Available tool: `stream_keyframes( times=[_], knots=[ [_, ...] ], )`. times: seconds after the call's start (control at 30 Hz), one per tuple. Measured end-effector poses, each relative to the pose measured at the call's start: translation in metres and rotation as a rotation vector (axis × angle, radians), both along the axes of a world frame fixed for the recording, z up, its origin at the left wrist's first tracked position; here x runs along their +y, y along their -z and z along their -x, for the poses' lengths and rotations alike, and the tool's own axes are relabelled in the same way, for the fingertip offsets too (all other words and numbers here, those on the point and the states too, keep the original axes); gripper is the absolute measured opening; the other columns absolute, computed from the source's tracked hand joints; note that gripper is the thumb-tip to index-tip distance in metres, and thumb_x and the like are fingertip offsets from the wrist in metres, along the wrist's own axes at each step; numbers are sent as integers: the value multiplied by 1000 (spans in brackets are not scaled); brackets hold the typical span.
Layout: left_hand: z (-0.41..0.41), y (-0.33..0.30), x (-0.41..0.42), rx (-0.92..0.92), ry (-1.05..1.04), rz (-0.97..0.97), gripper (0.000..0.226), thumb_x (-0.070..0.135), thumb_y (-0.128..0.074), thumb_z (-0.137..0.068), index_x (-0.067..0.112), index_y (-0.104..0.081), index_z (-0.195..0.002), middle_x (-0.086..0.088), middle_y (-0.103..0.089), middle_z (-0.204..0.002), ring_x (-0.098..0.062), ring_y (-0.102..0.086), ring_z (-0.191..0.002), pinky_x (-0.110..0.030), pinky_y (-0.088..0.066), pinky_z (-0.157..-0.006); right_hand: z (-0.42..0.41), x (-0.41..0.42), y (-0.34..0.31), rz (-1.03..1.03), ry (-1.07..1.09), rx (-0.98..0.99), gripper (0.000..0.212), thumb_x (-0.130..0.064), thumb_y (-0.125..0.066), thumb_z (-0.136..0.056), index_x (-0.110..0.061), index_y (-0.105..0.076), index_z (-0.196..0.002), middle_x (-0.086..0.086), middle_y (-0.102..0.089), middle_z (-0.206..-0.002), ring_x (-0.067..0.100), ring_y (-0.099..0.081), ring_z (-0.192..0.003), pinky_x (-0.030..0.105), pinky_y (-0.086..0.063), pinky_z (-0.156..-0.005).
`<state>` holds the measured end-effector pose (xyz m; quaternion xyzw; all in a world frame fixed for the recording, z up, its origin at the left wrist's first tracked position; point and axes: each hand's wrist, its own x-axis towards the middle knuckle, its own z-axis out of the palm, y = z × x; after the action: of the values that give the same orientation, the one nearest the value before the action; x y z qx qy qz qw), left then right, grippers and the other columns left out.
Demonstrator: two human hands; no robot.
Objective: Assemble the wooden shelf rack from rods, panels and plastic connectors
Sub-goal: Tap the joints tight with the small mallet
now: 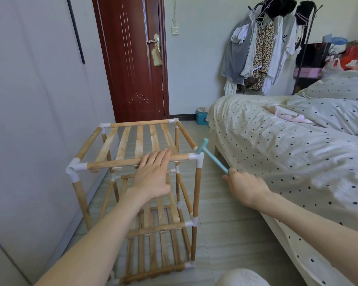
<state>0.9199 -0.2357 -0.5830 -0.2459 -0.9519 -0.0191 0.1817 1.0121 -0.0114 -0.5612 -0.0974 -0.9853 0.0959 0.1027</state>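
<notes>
A wooden shelf rack stands upright on the floor, built of rods, slatted panels and white plastic connectors, with three tiers showing. My left hand lies flat with straight fingers on the front top rod and the slats behind it. My right hand grips the handle of a small light-blue plastic hammer. The hammer head sits right at the white front-right top corner connector.
A white wardrobe wall runs close along the rack's left side. A bed with a dotted quilt fills the right. A dark red door is behind, a clothes rack at back right, and a blue box on the tiled floor.
</notes>
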Motion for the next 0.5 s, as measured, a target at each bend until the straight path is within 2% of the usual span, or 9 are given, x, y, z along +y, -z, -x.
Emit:
stream_keyframes(
  times=[0.03, 0.07, 0.17, 0.23, 0.3, 0.37, 0.4, 0.43, 0.5],
  knots=[
    [0, -1, -3, -8, 21, -8, 90, 28, -55, -83, 19, 2, -151, 3, 0, -159, -14, 1, -145, -30, 12, -112, 1, 1, 3, -40, -16, -68, 33, -36, -22, -102, -10, -43, -103, 11, -60, -96, 32, -55, -82, 34, -36, -66],
    [0, -3, -7, -13, 49, -24, 87, 25, -54, -83, 19, 1, -151, 3, -1, -159, -13, 1, -145, -29, 12, -112, 2, 1, 1, -33, -37, -52, 35, -37, -23, -102, -10, -45, -102, 9, -58, -90, 30, -51, -77, 34, -36, -65],
    [-4, -6, -26, -17, 109, -44, 78, 19, -49, -88, 20, -3, -151, 4, -4, -159, -11, -2, -145, -29, 8, -115, 9, -10, -6, 72, -91, 143, 32, -37, -27, -101, -13, -39, -83, 1, -47, -71, 27, -46, -66, 34, -35, -58],
    [-6, -9, -48, -8, 75, -41, 74, 19, -47, -90, 20, -5, -151, 5, -5, -158, -12, -1, -145, -32, 7, -117, 14, -25, -10, 193, -167, 251, 32, -35, -29, -101, -19, -34, -74, -4, -44, -66, 18, -45, -57, 30, -31, -49],
    [-5, -14, -80, 7, -15, -56, 70, 23, -46, -92, 21, -8, -151, 4, -5, -159, -16, 3, -146, -37, 4, -117, 18, -47, -11, 210, -262, 339, 27, -32, -31, -101, -20, -36, -76, -6, -43, -68, 9, -42, -57, 23, -28, -47],
    [-3, -22, -116, 3, -122, -123, 67, 32, -45, -93, 19, -13, -151, 0, -10, -158, -22, 1, -146, -41, -3, -118, 23, -71, -9, 215, -367, 374, 21, -30, -33, -101, -18, -44, -87, -1, -52, -80, 14, -49, -70, 27, -42, -60],
    [-3, -25, -134, -16, -178, -169, 67, 35, -44, -92, 17, -16, -150, -3, -13, -157, -25, -3, -146, -43, -8, -118, 27, -83, -7, 238, -418, 367, 23, -30, -33, -101, -15, -50, -98, 3, -57, -93, 18, -54, -85, 32, -46, -76],
    [-3, -28, -151, -52, -223, -219, 68, 35, -46, -91, 14, -18, -149, -6, -16, -157, -27, -7, -145, -43, -11, -117, 31, -96, -3, 246, -461, 343, 30, -30, -31, -101, -12, -52, -113, 8, -58, -112, 22, -53, -105, 36, -42, -94],
    [-6, -27, -176, -153, -243, -279, 71, 21, -55, -89, 11, -19, -149, -9, -20, -155, -29, -13, -144, -42, -17, -115, 40, -118, 9, 196, -511, 288, 42, -32, -27, -102, -9, -43, -133, 10, -42, -144, 22, -31, -137, 37, -20, -114]
  ],
)
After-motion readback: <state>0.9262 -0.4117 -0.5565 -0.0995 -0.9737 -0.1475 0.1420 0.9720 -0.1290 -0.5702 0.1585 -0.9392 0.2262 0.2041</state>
